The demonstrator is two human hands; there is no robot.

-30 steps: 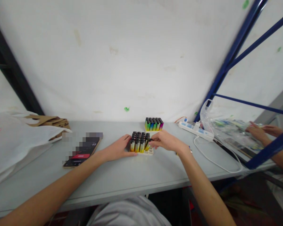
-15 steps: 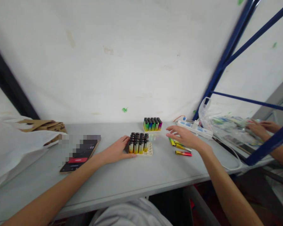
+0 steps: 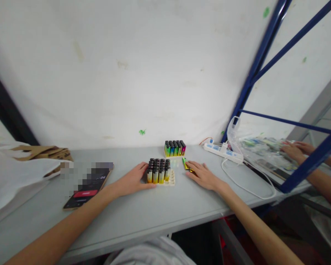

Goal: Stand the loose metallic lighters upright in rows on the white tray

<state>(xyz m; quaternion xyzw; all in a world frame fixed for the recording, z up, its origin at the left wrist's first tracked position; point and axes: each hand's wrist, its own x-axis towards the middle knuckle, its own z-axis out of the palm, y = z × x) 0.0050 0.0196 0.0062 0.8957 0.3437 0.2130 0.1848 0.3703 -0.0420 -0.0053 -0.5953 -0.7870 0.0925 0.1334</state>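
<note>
My left hand (image 3: pixel 132 180) rests on the table against the left side of a white tray (image 3: pixel 169 183), its thumb along the front corner and its fingers at the left side. Rows of lighters (image 3: pixel 158 172) with black tops and yellow-and-silver bodies stand upright in that tray; holes at its right side show bare. To the right, my right hand (image 3: pixel 204 176) lies low with fingers stretched out over shiny, lighter-sized pieces. One green-yellow piece (image 3: pixel 185 163) shows past the fingertips; others are mostly covered by the hand.
A second tray of colourful lighters (image 3: pixel 175 148) stands behind, near the wall. A power strip (image 3: pixel 223 151) with a white cable (image 3: pixel 245 189) lies right. A phone (image 3: pixel 89 187) and white bag (image 3: pixel 24 173) are left. Beyond the blue frame (image 3: pixel 251 88), another person's hands (image 3: pixel 295 151) handle plastic packets.
My right hand has come down and moved left, and the loose shiny pieces have shifted left under it, nearer the tray. My left hand stays at the tray. The view has turned slightly.
</note>
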